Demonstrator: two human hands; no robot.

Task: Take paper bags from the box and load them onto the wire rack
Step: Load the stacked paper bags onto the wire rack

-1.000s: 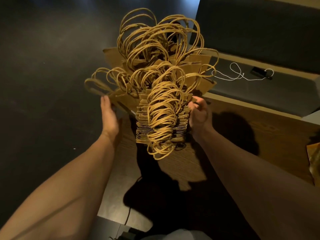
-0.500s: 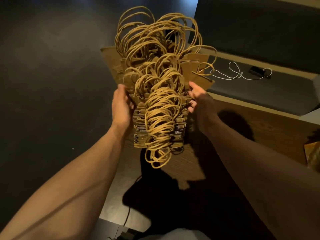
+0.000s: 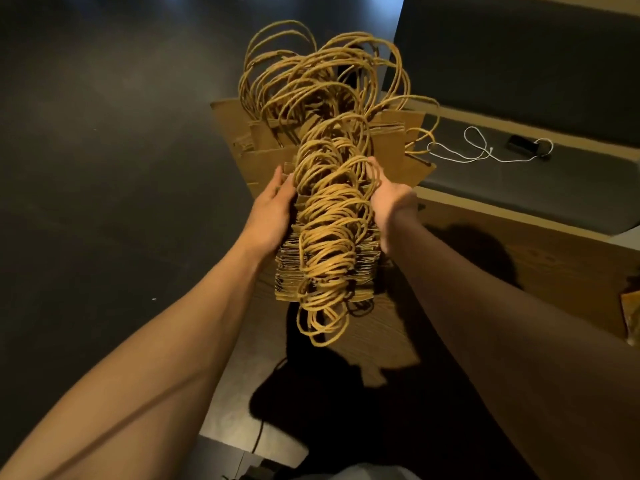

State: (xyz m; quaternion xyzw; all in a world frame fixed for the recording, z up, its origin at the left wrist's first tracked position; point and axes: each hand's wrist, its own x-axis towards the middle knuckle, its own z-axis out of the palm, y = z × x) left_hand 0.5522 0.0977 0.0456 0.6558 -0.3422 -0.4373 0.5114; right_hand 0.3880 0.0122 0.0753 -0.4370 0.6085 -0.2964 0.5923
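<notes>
The dark floor (image 3: 104, 168) fills the left of the view; a padded bench (image 3: 519, 188) with a pale wooden edge runs along the right, and a white cord (image 3: 485, 155) lies on its seat. A brown cardboard surface (image 3: 502, 271), probably a flap of the box, is seen beneath the right forearm, though this cannot be confirmed. No wire rack is shown.

The stack of paper bags (image 3: 325, 258) is held up in mid-air at the centre, folded flat and packed together, with the twisted handles (image 3: 332, 202) standing up in a tangled ridge. Farther bags are fanned loosely outward behind the hands.

Compared with a second ago, the hands have been brought inward and forward: the splayed bags on the left have been gathered in, and the bundle is now squeezed from both flanks. By this the load is judged to be consolidated for carrying to the rack.

The left hand (image 3: 273, 209) is laid along the left flank, fingers extended and pressed flat against the bag edges. The right hand (image 3: 388, 202) is set against the right flank, its fingers curled in among the handles, so its grip is closed on the bundle. Both forearms are stretched forward.
</notes>
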